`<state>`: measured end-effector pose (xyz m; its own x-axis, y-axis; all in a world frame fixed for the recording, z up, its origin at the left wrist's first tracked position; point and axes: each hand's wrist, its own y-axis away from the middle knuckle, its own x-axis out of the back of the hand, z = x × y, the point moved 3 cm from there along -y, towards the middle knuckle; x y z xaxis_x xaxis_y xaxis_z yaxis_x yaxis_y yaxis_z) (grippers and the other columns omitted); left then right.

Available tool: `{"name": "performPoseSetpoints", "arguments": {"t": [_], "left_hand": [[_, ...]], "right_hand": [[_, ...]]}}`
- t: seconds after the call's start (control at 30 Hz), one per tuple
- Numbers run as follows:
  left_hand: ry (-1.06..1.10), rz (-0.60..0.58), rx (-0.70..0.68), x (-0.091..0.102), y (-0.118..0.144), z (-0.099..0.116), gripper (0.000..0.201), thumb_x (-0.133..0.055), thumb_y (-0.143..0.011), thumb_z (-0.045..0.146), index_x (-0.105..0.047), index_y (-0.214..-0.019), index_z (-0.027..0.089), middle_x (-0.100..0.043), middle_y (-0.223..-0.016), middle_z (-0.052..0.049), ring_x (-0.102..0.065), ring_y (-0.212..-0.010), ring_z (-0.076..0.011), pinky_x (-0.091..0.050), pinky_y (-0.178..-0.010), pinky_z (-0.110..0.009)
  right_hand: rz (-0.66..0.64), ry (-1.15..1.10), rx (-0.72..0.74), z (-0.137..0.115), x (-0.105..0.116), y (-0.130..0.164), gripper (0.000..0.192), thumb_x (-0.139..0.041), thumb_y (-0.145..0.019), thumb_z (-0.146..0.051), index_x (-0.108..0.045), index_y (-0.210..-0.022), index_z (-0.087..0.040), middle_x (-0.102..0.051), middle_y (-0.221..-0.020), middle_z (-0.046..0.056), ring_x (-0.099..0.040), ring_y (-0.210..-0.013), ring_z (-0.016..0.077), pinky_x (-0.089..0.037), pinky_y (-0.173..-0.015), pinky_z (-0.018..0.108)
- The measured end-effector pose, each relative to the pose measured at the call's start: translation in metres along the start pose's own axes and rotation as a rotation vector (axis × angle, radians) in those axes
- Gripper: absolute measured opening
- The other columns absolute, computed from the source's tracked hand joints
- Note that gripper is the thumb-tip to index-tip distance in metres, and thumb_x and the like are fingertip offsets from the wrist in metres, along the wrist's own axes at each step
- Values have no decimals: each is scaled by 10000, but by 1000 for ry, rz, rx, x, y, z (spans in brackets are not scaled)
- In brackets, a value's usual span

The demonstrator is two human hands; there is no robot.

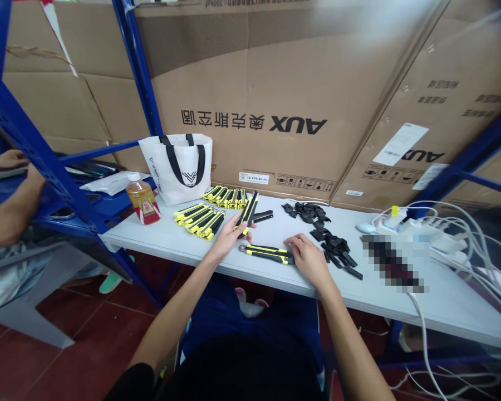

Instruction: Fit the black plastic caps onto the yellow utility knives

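Nearest to me, my right hand (309, 257) lies on the long white table (275, 278) close to its near edge, fingers loosely curled and resting on the right end of a yellow-and-black plastic utility knife (267, 253) that lies flat, running left to right. Just left and a little farther in, my left hand (230, 236) has its fingers wrapped around the lower end of a second yellow-and-black utility knife (247, 211), thumb pressed on top, so that the knife slants up and away from the table. Right of my right hand sits a loose heap of small black plastic pieces (336, 250), with another cluster of black pieces (307, 211) farther back. A lone black strip (263, 216) lies just beside the raised knife. Left of that, a fanned row of yellow-and-black knives (199, 218) lies near the table's left part, and a second row of the same knives (226, 196) rests farther back. At the left end stands a plastic bottle of amber drink with a red label (142, 205), and behind it a white tote bag with black handles (178, 167). On the right, white cables and a power strip (426, 234) spread over the table. At the far left, another person's arm (8, 206) reaches onto a blue metal shelf (45, 161). Large brown cardboard boxes (284, 100) close off the back.
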<state>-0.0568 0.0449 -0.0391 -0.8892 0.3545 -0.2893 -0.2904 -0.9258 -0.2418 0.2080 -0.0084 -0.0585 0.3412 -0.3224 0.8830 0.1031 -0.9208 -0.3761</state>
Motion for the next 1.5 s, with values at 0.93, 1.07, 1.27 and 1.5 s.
{"name": "performPoseSetpoints", "arguments": {"t": [0.93, 1.07, 1.27, 1.5], "left_hand": [[76, 383, -119, 13, 0, 11, 486, -790, -883, 645, -645, -1001, 197, -666, -707, 16, -534, -491, -85, -350, -412, -187], [-34, 414, -115, 15, 2, 12, 503, -759, -903, 635, -620, -764, 171, -617, -599, 8, -481, -441, -73, -327, -416, -198], [-87, 404, -132, 16, -1, 8, 365, -762, -882, 511, -627, -802, 181, -640, -638, 3, -486, -475, -85, -356, -454, -211], [-34, 410, -65, 17, -4, -2, 237, -658, -869, 285, -586, -1089, 233, -660, -823, 21, -566, -622, -117, -440, -569, -226]], "right_hand": [[-7, -16, -10, 0, 0, -1, 317, -425, -1086, -289, -737, -1139, -277, -705, -1175, 52, -698, -926, 209, -454, -715, 308], [-8, -13, -14, 0, 0, -1, 318, -427, -1087, -295, -741, -1136, -279, -705, -1171, 51, -696, -903, 207, -451, -708, 309], [2, -7, 0, 1, -1, -1, 316, -432, -1081, -277, -742, -1142, -281, -705, -1158, 53, -695, -924, 209, -456, -716, 304], [0, -6, -1, 3, -3, -1, 310, -445, -1071, -257, -744, -1149, -286, -705, -1165, 51, -694, -933, 210, -455, -710, 303]]}}
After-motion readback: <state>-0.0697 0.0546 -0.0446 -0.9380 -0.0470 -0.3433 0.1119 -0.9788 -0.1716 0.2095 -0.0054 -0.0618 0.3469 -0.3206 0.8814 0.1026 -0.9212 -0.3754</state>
